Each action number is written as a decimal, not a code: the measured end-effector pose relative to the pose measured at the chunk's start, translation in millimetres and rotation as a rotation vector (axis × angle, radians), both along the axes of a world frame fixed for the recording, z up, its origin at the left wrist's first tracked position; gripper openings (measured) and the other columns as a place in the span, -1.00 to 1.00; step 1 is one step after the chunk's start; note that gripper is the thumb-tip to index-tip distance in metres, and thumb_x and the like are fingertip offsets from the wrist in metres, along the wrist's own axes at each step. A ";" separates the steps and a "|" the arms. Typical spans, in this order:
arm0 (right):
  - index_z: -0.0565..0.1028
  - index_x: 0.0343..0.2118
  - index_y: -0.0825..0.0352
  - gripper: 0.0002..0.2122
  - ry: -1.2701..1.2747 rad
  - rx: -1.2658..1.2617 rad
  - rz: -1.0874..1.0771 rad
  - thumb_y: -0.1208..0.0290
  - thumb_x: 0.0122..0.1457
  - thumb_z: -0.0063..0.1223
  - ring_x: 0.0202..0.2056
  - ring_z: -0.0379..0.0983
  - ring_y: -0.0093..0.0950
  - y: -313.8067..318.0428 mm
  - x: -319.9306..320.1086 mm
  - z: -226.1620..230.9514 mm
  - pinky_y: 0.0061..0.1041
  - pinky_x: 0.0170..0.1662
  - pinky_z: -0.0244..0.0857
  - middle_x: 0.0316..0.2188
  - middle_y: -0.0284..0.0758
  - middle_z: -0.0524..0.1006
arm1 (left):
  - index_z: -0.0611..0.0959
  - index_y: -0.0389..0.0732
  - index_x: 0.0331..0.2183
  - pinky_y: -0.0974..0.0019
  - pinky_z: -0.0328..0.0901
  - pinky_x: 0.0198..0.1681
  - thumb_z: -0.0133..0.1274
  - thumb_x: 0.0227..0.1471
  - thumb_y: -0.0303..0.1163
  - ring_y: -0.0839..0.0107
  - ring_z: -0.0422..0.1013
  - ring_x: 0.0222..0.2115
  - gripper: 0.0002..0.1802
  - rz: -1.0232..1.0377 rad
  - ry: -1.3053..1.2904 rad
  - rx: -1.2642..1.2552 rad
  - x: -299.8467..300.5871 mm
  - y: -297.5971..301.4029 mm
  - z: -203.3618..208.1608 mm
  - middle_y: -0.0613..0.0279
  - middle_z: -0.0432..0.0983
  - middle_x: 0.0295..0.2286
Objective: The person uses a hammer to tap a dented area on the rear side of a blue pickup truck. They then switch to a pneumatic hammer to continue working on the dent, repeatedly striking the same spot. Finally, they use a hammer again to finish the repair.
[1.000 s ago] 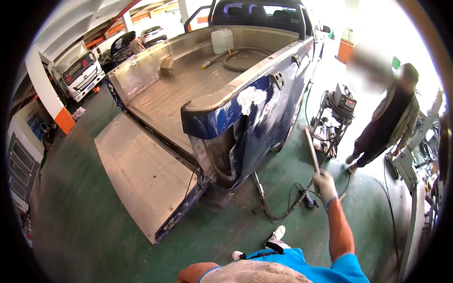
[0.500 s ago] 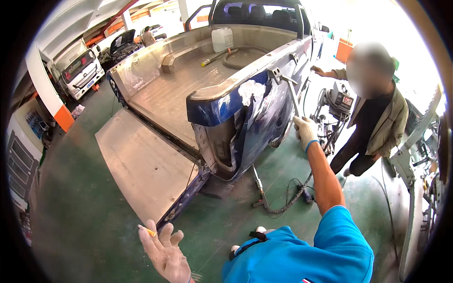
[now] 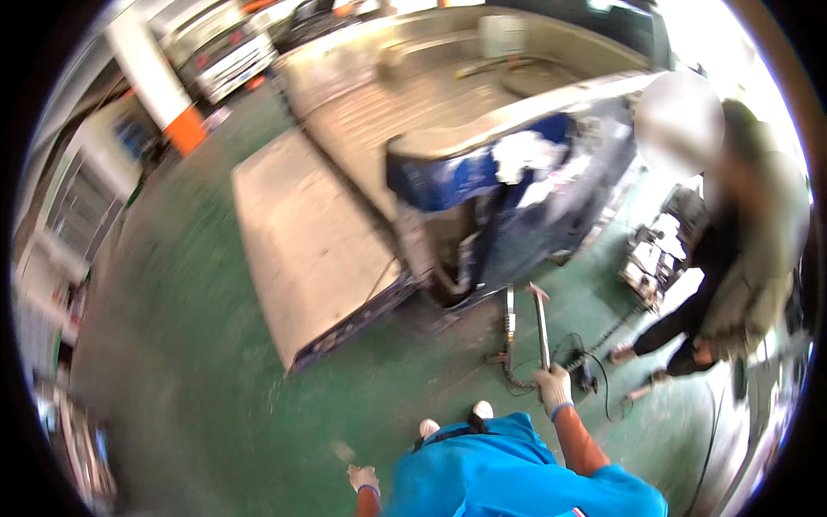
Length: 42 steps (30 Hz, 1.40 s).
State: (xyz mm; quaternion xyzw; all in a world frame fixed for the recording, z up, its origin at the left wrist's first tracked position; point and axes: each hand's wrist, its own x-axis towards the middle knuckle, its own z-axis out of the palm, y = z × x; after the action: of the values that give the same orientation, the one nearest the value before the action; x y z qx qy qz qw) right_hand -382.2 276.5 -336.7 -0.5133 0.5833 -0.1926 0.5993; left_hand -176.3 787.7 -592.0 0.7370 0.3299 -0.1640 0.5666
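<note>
My right hand (image 3: 554, 386), in a white work glove, grips a hammer (image 3: 542, 332) by its long metal handle. The hammer points away from me, its head apart from the truck and over the green floor in this view. Low and near my body, my gloved left hand (image 3: 364, 479) is small and blurred, with its fingers curled. A pale speck at its fingertips fits the cigarette held there a moment ago. Ahead stands a blue pickup truck with a dented, torn rear side panel (image 3: 551, 202), partly covered in white patches. Its tailgate (image 3: 314, 246) hangs lowered.
A person (image 3: 749, 250) stands at the right beside a machine (image 3: 659, 254) on the floor. A coiled hose with a metal nozzle (image 3: 509, 323) and cables lie below the damaged corner. A white jug (image 3: 501, 36) stands in the truck bed. A white and orange pillar (image 3: 184, 131) rises at left.
My right hand has brought the hammer down from the truck's side toward my body. My left hand has lowered and its fingers have curled. The view has swung and blurred.
</note>
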 end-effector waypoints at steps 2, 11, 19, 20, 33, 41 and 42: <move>0.48 -0.46 0.39 -0.78 0.116 0.052 0.166 0.35 0.02 0.26 -0.68 0.35 -0.57 13.5 -30.4 -33.6 -0.49 -0.65 0.22 -0.64 -0.37 0.44 | 0.43 -0.21 -0.07 0.05 0.36 -0.24 0.15 -0.08 -0.57 0.23 0.43 -0.27 -0.53 -0.070 0.052 0.027 -25.1 47.4 -22.4 0.16 0.44 -0.20; 0.59 -0.24 0.38 -0.55 0.236 -0.338 1.248 0.03 0.01 0.21 -0.22 0.54 0.02 7.0 60.9 -4.2 -0.13 -0.12 0.39 -0.32 0.04 0.59 | 0.43 -0.15 0.03 0.21 0.37 -0.39 0.07 -0.13 -0.70 0.34 0.47 -0.41 -0.38 -0.017 -0.076 0.182 -47.3 2.2 46.3 0.14 0.44 -0.20; 0.57 -0.20 0.42 -0.54 0.078 -0.415 1.021 0.04 0.05 0.18 -0.18 0.57 0.04 87.1 264.9 -4.6 -0.08 -0.08 0.42 -0.31 0.10 0.61 | 0.48 -0.20 0.06 0.21 0.43 -0.23 0.16 -0.17 -0.55 0.28 0.50 -0.26 -0.35 0.003 -0.030 0.189 -6.3 -51.7 111.7 0.07 0.49 -0.08; 0.57 -0.21 0.43 -0.54 0.078 -0.424 0.960 0.05 0.05 0.18 -0.18 0.57 0.04 96.4 288.9 -10.8 -0.08 -0.07 0.42 -0.31 0.11 0.61 | 0.48 -0.21 0.05 0.20 0.43 -0.23 0.16 -0.17 -0.55 0.28 0.49 -0.27 -0.36 -0.005 -0.010 0.207 -1.0 -40.2 103.5 0.05 0.49 -0.08; 0.36 0.15 0.44 -0.28 0.258 -0.469 0.755 0.02 0.02 0.25 -0.11 0.58 0.01 155.8 428.7 -113.3 -0.17 -0.03 0.42 -0.17 0.12 0.61 | 0.47 -0.11 -0.06 0.14 0.36 -0.37 0.12 0.01 -0.43 0.30 0.43 -0.41 -0.60 0.648 0.166 -0.210 44.7 215.5 22.2 0.18 0.41 -0.33; 0.27 0.28 0.39 -0.26 0.529 -0.840 0.614 0.14 0.07 0.24 0.09 0.45 -0.02 194.8 429.2 -35.3 -0.14 0.08 0.39 0.11 0.02 0.46 | 0.39 -0.08 0.20 0.05 0.42 -0.11 0.09 0.06 -0.45 0.24 0.46 -0.13 -0.36 0.628 0.003 0.018 157.9 261.4 88.5 0.08 0.42 0.09; 0.32 0.25 0.35 -0.35 0.409 -0.895 0.591 0.24 0.11 0.24 0.02 0.51 -0.10 206.2 445.3 -18.6 -0.21 0.05 0.41 0.06 -0.04 0.50 | 0.39 -0.11 0.21 0.07 0.40 -0.05 0.10 0.03 -0.43 0.21 0.46 -0.10 -0.33 0.496 -0.092 0.135 183.7 259.0 94.5 0.05 0.38 0.14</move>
State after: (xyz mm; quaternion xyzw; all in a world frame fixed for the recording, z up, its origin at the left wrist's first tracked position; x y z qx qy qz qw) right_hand 63.1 482.7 -355.3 -0.8851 0.3807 -0.1418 0.2272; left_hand 7.4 1046.7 -497.4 0.6763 0.4847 0.0359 0.5535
